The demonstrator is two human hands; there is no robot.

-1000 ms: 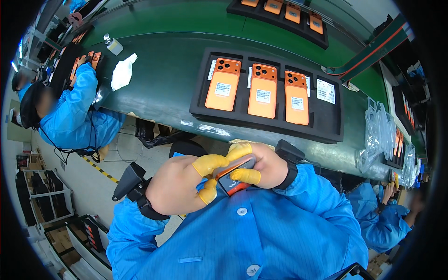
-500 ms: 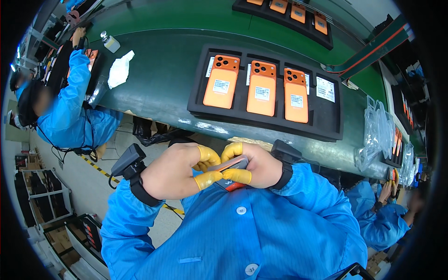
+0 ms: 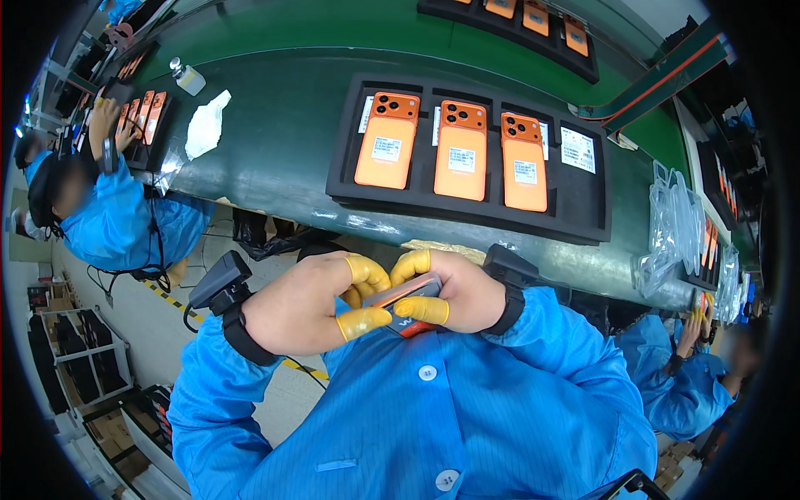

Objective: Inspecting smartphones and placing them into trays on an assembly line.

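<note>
In front of my chest I hold a phone (image 3: 410, 289), tilted, its glossy grey face and a thin orange edge showing. My right hand (image 3: 454, 293) grips its right end between thumb and forefinger. My left hand (image 3: 312, 302) is curled at its left end, the thumb in front and the fingers behind. Yellow finger cots cover the fingertips of both hands. Just beyond, a black foam tray (image 3: 587, 208) on the green bench bears three orange phones, among them a middle one (image 3: 460, 154), each with a white label. Its rightmost slot shows only a white label card (image 3: 577, 150).
A small bottle (image 3: 188, 79) and a crumpled white cloth (image 3: 207, 127) lie left on the bench. Clear plastic bags (image 3: 671, 225) hang at the right edge. Another phone tray (image 3: 533, 37) sits at the back. Co-workers in blue sit left (image 3: 137, 212) and right (image 3: 654, 367).
My left thumb has drawn slightly away from my right thumb, while the phone stays between my hands. The left co-worker's hands have come down to a tray of phones.
</note>
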